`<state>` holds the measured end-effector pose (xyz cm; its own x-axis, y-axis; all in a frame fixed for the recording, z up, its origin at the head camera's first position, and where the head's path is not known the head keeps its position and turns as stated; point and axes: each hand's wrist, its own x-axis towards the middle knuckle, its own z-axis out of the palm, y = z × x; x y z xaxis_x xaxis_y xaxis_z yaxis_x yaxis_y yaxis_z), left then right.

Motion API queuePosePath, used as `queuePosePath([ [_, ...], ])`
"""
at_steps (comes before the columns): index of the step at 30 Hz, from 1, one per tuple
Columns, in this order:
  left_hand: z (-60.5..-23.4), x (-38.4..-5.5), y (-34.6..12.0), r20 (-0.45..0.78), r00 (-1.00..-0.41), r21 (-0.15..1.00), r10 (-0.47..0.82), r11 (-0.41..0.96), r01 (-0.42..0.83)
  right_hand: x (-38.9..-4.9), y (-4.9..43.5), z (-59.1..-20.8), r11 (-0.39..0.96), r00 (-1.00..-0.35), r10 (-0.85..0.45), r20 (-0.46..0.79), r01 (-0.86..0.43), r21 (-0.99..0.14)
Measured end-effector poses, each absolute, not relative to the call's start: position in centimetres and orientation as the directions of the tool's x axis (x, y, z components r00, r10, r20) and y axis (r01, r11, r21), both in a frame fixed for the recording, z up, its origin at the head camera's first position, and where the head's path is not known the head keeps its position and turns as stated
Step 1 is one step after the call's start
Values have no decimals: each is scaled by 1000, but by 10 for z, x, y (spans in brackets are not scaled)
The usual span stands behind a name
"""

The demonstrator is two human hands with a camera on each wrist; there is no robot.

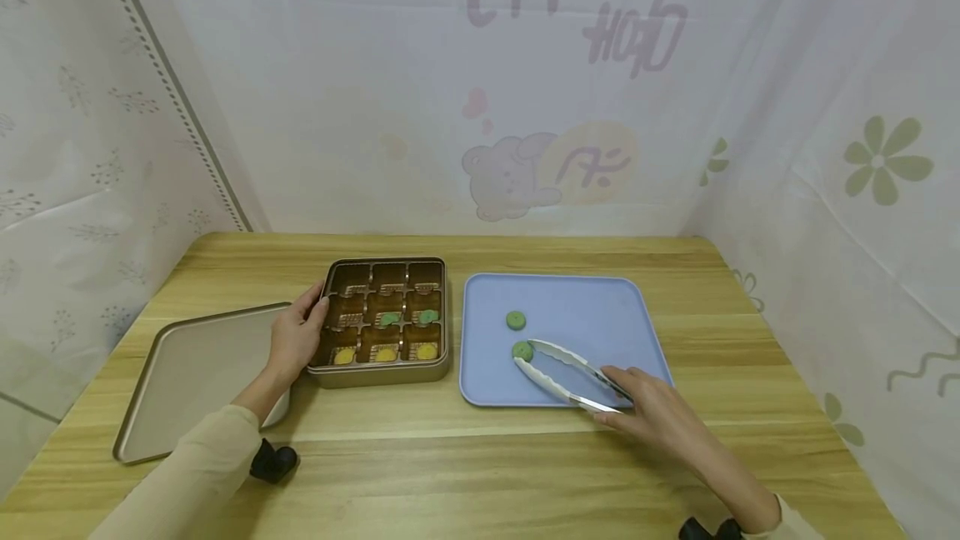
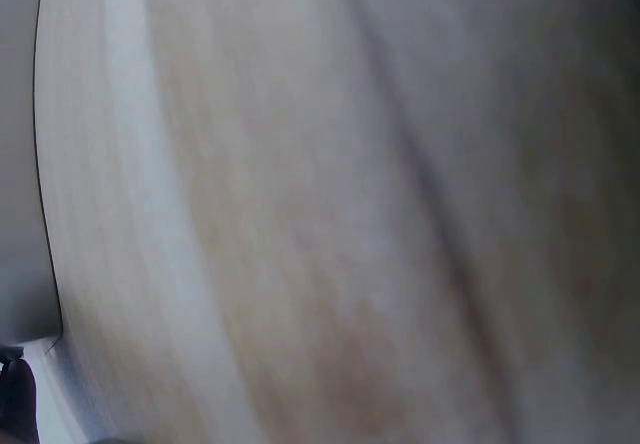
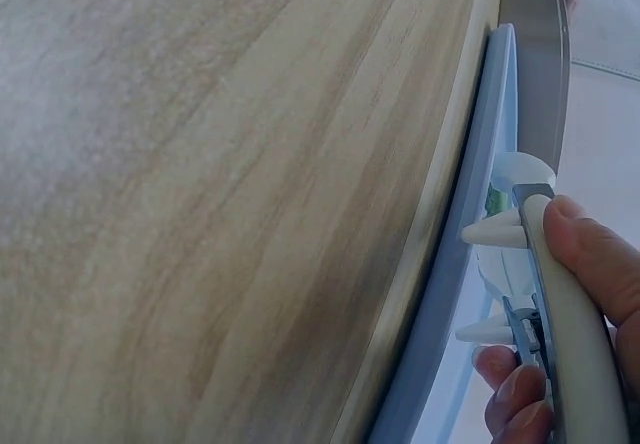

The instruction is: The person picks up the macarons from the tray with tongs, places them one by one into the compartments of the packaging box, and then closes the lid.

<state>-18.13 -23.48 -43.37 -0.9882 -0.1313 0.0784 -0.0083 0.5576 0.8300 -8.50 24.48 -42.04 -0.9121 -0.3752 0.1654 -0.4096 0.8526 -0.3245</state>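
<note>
My right hand [image 1: 652, 411] grips metal tongs [image 1: 573, 398] with white scalloped tips. The spread tips stand on either side of a round green cookie-like piece [image 1: 522, 351] on the blue tray [image 1: 600, 307]. Just behind it lies a second green piece [image 1: 515, 320]. My left hand [image 1: 297, 337] holds the left side of a gold-brown tin box [image 1: 390, 374], thumb at the rim. Inside its divided insert, the front row has three yellow pieces [image 1: 386, 354]; the middle row has green pieces [image 1: 428, 317] in the centre and right compartments. The left wrist view does not show the hand's grip.
A gold-coloured tin lid [image 1: 202, 373] lies to the left of the box, partly behind my left forearm. All this stands on a wooden table [image 1: 450, 473]. White printed curtains [image 1: 360, 107] hang at the back and both sides.
</note>
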Motion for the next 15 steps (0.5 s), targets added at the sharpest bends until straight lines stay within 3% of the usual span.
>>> queuePosePath([
  [15,-433,-180,-234,84,-988,828,-133,561,-5,-84,244,-421,848,-906,-385,176,-422,-321],
])
